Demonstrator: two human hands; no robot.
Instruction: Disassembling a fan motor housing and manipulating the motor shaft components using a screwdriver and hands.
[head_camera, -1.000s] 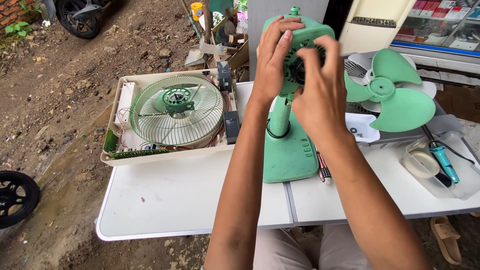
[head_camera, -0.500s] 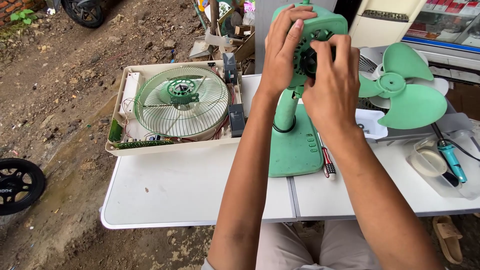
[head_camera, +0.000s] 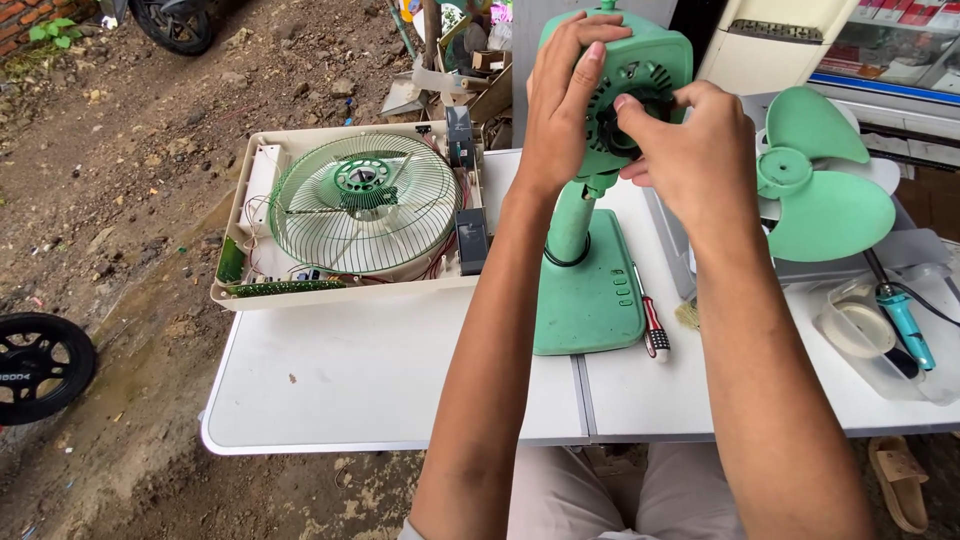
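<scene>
While both hands (head_camera: 640, 130) clasp the green fan (head_camera: 600, 200), a white-and-red package (head_camera: 880, 45) sits top right.

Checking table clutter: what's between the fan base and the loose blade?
Head view: a red-handled screwdriver lies right beside the fan base; toward the blade, a small brush tip, then the person's right forearm hides the rest.

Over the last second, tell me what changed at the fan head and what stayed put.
Little changed. The left hand keeps its grip on the side of the green fan head. The right hand has slid slightly lower across the dark motor opening, fingertips still working there. The view shifted a little. The fan stays upright on its base; the blade, wire guard and screwdriver lie unmoved.
</scene>
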